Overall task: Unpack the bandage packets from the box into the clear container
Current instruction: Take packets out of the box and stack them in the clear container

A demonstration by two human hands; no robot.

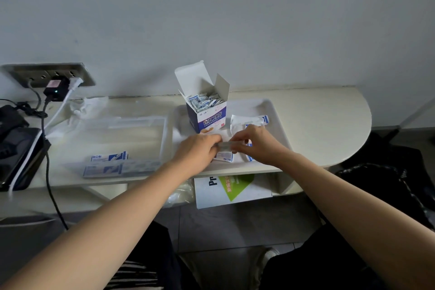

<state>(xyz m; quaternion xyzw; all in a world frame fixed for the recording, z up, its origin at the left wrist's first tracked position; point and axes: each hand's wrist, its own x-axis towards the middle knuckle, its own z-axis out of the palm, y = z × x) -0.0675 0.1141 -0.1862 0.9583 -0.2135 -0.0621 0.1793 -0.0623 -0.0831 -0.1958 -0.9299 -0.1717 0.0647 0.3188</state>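
An open blue and white bandage box [207, 113] stands upright on a white tray [273, 110], its top full of small packets. My left hand [200, 148] and my right hand [254, 142] meet in front of the box, and both pinch the same small stack of packets [225, 145] between their fingertips. More loose packets [249, 122] lie on the tray behind and under my hands. The clear container [122, 134] sits to the left, with two packets [108, 157] lying at its near side.
A wall socket strip [47, 75] with plugs and cables [50, 186] is at the far left, above dark devices [16, 148]. Crumpled clear plastic [87, 106] lies behind the container. A white and green booklet [231, 189] sits on the shelf below the tabletop.
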